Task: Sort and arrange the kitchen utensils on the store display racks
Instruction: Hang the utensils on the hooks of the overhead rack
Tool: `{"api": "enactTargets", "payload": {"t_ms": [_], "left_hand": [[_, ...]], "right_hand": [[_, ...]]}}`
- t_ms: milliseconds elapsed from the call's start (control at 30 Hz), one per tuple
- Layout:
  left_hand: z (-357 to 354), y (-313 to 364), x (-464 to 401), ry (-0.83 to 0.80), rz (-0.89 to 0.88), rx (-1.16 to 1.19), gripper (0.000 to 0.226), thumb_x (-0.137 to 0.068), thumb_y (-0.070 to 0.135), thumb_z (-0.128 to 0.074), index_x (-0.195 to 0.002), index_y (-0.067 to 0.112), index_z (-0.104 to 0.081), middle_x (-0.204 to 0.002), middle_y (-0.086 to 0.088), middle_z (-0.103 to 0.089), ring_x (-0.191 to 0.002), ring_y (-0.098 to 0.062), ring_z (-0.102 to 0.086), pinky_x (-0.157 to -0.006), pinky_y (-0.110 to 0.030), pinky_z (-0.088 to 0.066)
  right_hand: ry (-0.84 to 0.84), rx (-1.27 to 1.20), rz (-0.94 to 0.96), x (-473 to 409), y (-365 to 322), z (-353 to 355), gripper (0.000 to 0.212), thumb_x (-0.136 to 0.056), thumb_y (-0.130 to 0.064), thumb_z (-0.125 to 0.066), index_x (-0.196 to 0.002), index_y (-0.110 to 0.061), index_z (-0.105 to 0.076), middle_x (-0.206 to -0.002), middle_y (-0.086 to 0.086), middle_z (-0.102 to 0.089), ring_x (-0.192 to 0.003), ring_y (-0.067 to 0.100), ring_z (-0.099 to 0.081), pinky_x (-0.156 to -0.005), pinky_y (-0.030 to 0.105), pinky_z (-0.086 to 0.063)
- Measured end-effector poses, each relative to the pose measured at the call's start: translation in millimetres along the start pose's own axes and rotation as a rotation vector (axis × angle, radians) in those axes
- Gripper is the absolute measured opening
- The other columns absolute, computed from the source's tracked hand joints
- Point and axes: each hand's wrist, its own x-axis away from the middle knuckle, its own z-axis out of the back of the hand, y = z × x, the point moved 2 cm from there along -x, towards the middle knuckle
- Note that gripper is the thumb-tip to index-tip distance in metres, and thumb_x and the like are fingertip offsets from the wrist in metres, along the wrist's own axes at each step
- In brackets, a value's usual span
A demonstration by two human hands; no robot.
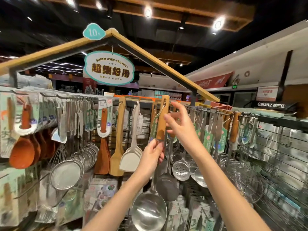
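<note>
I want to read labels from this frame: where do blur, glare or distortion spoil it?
Head view: wide-angle bending bows the wooden roof-shaped frame; the left packaged goods and right wire rack smear at the edges; ceiling spotlights flare; the steel ladle bowl shows reflections; the oval hanging sign reads sharply.

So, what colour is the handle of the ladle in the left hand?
Light wooden brown handle; head view.
</note>
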Motion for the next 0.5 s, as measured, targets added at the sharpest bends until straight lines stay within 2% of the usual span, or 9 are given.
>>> {"api": "enactTargets", "payload": {"t_ms": [100, 167, 267, 333, 433, 500], "left_hand": [[1.3, -4.2, -3.5, 0.033, 0.015, -0.009, 0.019, -0.100, 0.019, -0.038, -0.083, 0.019, -0.048, -0.060, 0.006, -0.045, -0.049, -0.004, -0.041, -0.048, -0.016, -0.035], [1.8, -9.3, -3.9, 0.040, 0.039, 0.000, 0.018, -0.100, 0.021, -0.038, -0.088, 0.018, -0.051, -0.058, 0.007, -0.047, -0.048, -0.005, -0.041, -0.047, -0.018, -0.034], [2.0, -14.0, -4.2, 0.038, 0.044, 0.029, 0.019, -0.100, 0.019, -0.037, -0.099, 0.019, -0.056, -0.055, 0.014, -0.054, -0.049, 0.000, -0.048, -0.046, -0.016, -0.037], [3.0, -16.5, -4.4, 0.035, 0.040, 0.030, 0.019, -0.100, 0.018, -0.037, -0.097, 0.019, -0.056, -0.058, 0.014, -0.056, -0.052, 0.001, -0.050, -0.048, -0.014, -0.038], [5.5, -22.8, -7.3, 0.028, 0.065, 0.024, 0.019, -0.100, 0.016, -0.036, -0.088, 0.013, -0.050, -0.063, 0.002, -0.048, -0.055, -0.008, -0.043, -0.051, -0.018, -0.036], [6.4, -26.0, -10.1, 0.027, 0.085, 0.038, 0.018, -0.100, 0.013, -0.036, -0.089, 0.012, -0.051, -0.066, 0.000, -0.050, -0.056, -0.008, -0.046, -0.053, -0.017, -0.038]], "right_hand": [[-0.026, 0.142, -0.003, -0.1, 5.0, -12.6, 0.070, -0.086, -0.023, -0.066, -0.139, -0.040, -0.024, -0.096, -0.011, -0.058, -0.078, 0.010, -0.066, -0.073, 0.030, -0.057], [-0.053, 0.147, -0.023, 0.0, 12.8, -22.3, 0.078, -0.088, -0.016, -0.064, -0.143, -0.043, -0.016, -0.093, -0.015, -0.058, -0.080, 0.006, -0.066, -0.076, 0.030, -0.057], [-0.051, 0.094, -0.051, 0.1, 25.2, -32.3, 0.080, -0.091, -0.013, -0.059, -0.145, -0.046, -0.010, -0.095, -0.018, -0.058, -0.083, 0.007, -0.066, -0.076, 0.027, -0.057], [-0.044, 0.105, -0.059, 0.0, 31.2, -35.7, 0.079, -0.093, -0.014, -0.057, -0.146, -0.046, -0.009, -0.096, -0.021, -0.057, -0.085, 0.008, -0.065, -0.075, 0.023, -0.054], [-0.042, 0.141, -0.091, -2.6, 37.8, -38.1, 0.077, -0.094, -0.015, -0.055, -0.147, -0.044, -0.009, -0.100, -0.010, -0.061, -0.086, 0.012, -0.063, -0.073, 0.022, -0.051], [-0.041, 0.143, -0.099, -6.0, 42.2, -39.0, 0.076, -0.094, -0.014, -0.055, -0.148, -0.043, -0.010, -0.106, -0.005, -0.061, -0.083, 0.012, -0.062, -0.068, 0.017, -0.049]]}}
